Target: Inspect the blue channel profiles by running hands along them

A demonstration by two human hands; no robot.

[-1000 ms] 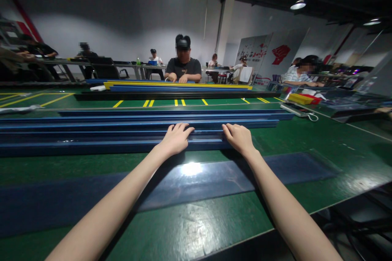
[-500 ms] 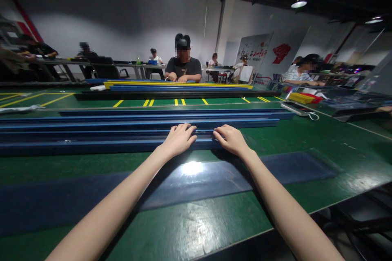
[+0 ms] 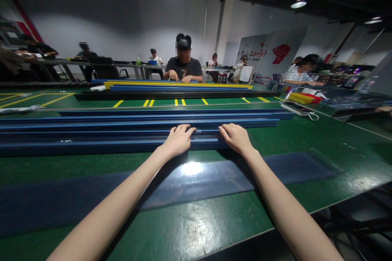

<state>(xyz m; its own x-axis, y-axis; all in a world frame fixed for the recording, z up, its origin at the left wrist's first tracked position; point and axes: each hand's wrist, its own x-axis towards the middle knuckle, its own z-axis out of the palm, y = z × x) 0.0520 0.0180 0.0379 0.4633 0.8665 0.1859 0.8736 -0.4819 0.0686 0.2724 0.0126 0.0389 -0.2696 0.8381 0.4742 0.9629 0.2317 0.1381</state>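
Observation:
A long blue plastic channel strip [image 3: 92,143] lies across the green table in front of me, running out past the left edge of the view. My left hand [image 3: 179,138] rests over it near its right part, fingers bent across the far edge and thumb close to the others. On the same strip's right end sits my right hand [image 3: 235,136], with its fingers curled over the far edge. Between the two hands a short stretch of the strip shows. The undersides of my fingers are hidden. Nearer to me, below my forearms, a flat clear plastic sheet [image 3: 208,179] lies on the table.
Further blue strips [image 3: 239,123] lie just beyond. Farther off are black strips [image 3: 171,95] and a yellow strip [image 3: 183,85], with a co-worker [image 3: 183,65] behind them. A white power bank [image 3: 295,109] with a cable and a yellow tray [image 3: 301,98] are at the right.
My right hand has slid a little to the right along the strip, so the gap between my hands is wider. My left hand has hardly moved.

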